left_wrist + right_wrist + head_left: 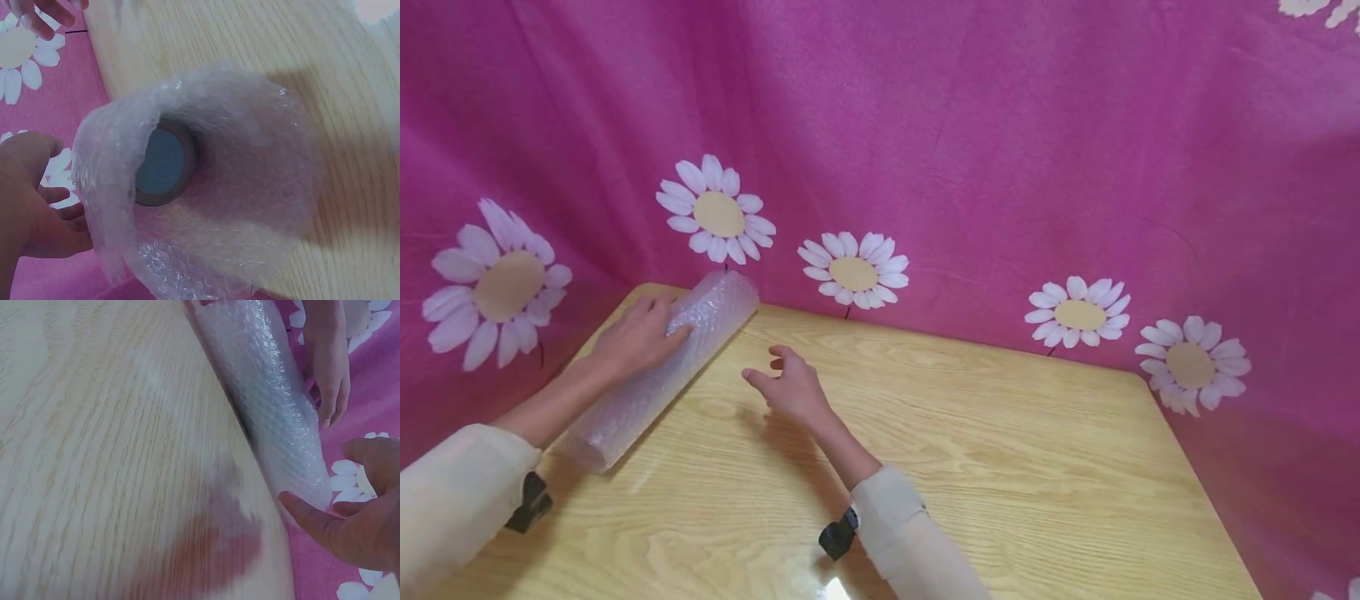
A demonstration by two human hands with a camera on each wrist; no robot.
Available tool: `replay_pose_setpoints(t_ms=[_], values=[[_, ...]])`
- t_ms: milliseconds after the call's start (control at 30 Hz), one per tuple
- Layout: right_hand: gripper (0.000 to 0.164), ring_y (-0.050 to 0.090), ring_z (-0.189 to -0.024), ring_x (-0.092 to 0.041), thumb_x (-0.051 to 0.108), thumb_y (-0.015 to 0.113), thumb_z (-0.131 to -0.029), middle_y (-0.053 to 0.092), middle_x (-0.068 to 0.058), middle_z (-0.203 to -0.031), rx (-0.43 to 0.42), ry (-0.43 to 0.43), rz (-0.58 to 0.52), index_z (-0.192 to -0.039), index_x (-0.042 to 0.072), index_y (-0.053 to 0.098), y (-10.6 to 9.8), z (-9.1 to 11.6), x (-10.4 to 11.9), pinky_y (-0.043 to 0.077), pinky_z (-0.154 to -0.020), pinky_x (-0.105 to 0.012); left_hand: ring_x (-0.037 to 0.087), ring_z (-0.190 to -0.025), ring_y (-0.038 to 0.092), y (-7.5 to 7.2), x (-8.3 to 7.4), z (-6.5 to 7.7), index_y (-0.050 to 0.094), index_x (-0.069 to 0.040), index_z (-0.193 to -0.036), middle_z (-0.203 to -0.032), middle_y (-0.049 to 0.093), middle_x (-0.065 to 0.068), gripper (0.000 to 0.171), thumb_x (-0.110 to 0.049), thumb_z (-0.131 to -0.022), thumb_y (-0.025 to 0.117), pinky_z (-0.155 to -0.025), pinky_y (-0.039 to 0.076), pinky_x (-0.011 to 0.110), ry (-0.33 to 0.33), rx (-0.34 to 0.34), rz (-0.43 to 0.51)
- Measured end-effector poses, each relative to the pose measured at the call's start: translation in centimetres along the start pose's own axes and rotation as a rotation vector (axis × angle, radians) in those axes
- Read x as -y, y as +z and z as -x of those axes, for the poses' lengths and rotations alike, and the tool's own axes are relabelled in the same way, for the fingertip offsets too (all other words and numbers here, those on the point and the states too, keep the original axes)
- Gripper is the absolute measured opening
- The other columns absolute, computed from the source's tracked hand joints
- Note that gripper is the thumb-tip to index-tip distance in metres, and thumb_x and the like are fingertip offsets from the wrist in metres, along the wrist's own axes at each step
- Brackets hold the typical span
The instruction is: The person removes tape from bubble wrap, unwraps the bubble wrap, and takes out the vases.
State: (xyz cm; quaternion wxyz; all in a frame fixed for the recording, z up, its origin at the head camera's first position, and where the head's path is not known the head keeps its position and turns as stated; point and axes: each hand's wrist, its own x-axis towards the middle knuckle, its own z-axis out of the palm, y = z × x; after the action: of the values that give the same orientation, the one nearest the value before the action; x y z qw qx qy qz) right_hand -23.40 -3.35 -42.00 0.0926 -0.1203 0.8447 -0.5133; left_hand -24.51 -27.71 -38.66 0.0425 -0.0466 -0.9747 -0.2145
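A roll of bubble wrap (662, 379) lies slantwise on the left part of the table. My left hand (638, 335) is at its left side, fingers loosely extended along the upper part and the thumb over the top. Looking into the near end, the left wrist view shows a round thing with a brown-grey rim and a blue-grey face (164, 161) inside the wrap. To the right of the roll my right hand (793, 390) hovers over the table, holding nothing, thumb and fingers spread apart. In the right wrist view that hand (369, 525) overlaps the roll's far end.
The pale wood-grain table (970, 467) has rounded far corners. A magenta cloth (940, 150) with white daisies hangs behind it and at both sides. The roll's far end reaches the back edge, close to the cloth. A dark wrist camera (838, 535) sits under the right sleeve.
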Motion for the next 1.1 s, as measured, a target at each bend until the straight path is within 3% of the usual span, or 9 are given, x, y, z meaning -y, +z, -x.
replay_pose_setpoints(t_ms=[233,433,800,1100], values=[[0.064,0.07,-0.066,-0.019,0.03,0.074,-0.091,0.061,-0.019,-0.128,-0.003,0.025,-0.01,-0.143,0.001,0.049,0.8,-0.5,0.1,0.058,-0.07,-0.028,0.058,-0.121,0.042,0.0,0.3,0.0,0.037,0.012,-0.141,-0.133,0.039,0.043,0.06,-0.027,-0.099,0.054,-0.095,0.039,0.07,0.007,-0.019,-0.006],[0.063,0.07,-0.066,-0.02,0.029,0.074,-0.09,0.062,-0.02,-0.126,-0.01,0.036,-0.032,-0.141,0.001,0.05,1.9,-1.0,0.3,0.058,-0.066,-0.028,0.059,-0.121,0.041,-0.2,0.6,0.1,0.037,0.016,-0.139,-0.131,0.04,0.045,0.06,-0.025,-0.1,0.054,-0.098,0.036,0.069,0.016,-0.031,0.0],[0.061,0.071,-0.07,-0.021,0.03,0.075,-0.09,0.064,-0.019,-0.123,-0.047,0.043,0.006,-0.139,0.001,0.053,3.1,-1.9,1.1,0.056,-0.082,-0.03,0.06,-0.122,0.04,-0.3,1.4,-0.6,0.036,0.023,-0.136,-0.128,0.043,0.047,0.061,-0.024,-0.101,0.053,-0.105,0.032,0.066,0.049,-0.018,0.036],[0.06,0.072,-0.067,-0.026,0.025,0.074,-0.09,0.063,-0.023,-0.123,-0.044,0.05,-0.058,-0.139,-0.003,0.051,4.4,-2.4,1.6,0.058,-0.064,-0.029,0.06,-0.118,0.045,-0.3,1.9,-0.9,0.037,0.027,-0.133,-0.125,0.046,0.049,0.06,-0.021,-0.1,0.054,-0.102,0.036,0.065,0.042,0.0,0.065]])
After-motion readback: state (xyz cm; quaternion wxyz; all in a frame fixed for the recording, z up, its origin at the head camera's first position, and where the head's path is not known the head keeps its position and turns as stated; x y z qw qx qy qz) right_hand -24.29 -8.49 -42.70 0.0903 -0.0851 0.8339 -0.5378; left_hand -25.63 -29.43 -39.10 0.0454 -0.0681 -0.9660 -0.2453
